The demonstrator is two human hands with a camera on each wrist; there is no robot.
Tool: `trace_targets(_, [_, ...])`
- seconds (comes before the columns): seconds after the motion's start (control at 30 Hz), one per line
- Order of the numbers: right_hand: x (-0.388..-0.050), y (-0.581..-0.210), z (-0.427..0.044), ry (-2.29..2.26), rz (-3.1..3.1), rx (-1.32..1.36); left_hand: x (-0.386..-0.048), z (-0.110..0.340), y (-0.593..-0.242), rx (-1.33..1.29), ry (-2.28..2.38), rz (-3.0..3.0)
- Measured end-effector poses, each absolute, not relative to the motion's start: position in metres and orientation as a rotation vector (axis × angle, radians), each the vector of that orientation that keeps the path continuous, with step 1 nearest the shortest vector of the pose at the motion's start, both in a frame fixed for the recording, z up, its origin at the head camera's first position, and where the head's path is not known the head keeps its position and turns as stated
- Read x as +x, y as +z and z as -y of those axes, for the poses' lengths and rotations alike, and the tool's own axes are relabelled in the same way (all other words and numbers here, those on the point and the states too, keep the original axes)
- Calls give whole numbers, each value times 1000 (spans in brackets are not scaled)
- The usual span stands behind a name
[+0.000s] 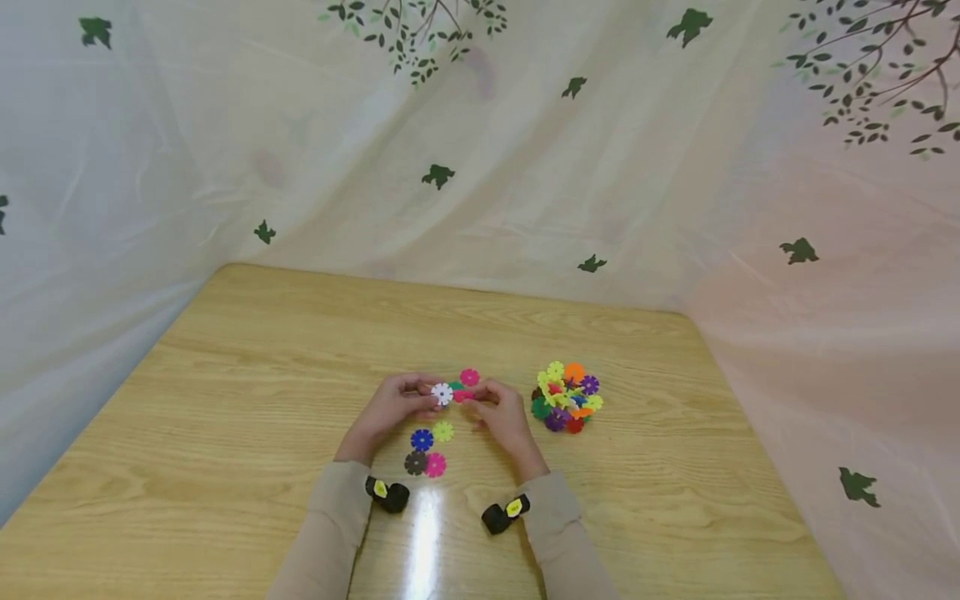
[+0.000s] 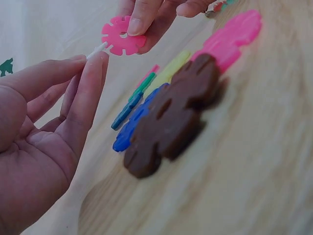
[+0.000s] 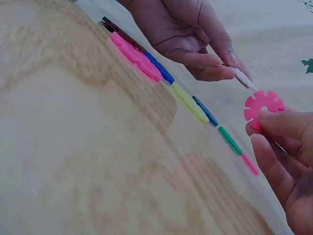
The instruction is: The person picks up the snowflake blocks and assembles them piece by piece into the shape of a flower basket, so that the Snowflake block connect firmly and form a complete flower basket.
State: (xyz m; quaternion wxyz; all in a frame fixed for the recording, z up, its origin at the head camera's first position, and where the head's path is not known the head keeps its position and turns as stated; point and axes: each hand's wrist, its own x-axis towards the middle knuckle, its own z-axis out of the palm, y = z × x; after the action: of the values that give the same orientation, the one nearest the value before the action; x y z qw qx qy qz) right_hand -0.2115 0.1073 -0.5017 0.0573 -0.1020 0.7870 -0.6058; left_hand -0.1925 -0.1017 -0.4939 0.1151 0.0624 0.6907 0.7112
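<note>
My left hand (image 1: 387, 408) pinches a white notched flower disc (image 1: 442, 394) between thumb and fingertips. A pink notched disc (image 2: 123, 36) is pinched by my right hand (image 1: 507, 418), flat face toward the left wrist camera. The two discs meet edge to edge at an angle; whether their notches interlock, I cannot tell. Below the hands, a yellow disc (image 1: 443, 432), a blue disc (image 1: 422, 440), a brown disc (image 2: 171, 115) and another pink disc (image 1: 435, 465) lie on the table. Beyond the held discs lie a green disc (image 3: 229, 140) and a further pink disc (image 1: 469, 377).
To the right of my right hand stands a heap of multicoloured flower discs (image 1: 566, 398). The wooden table (image 1: 262, 358) ends at a pale curtain (image 1: 480, 225) printed with leaves and birds. Black straps with cameras (image 1: 388, 496) sit on both wrists.
</note>
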Motion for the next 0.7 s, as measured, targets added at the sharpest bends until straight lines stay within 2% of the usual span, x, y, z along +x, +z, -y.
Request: trace_targets(0.7, [-208, -497, -106, -1829, -2414, -368, -192, 97, -494, 36, 2156, -1867])
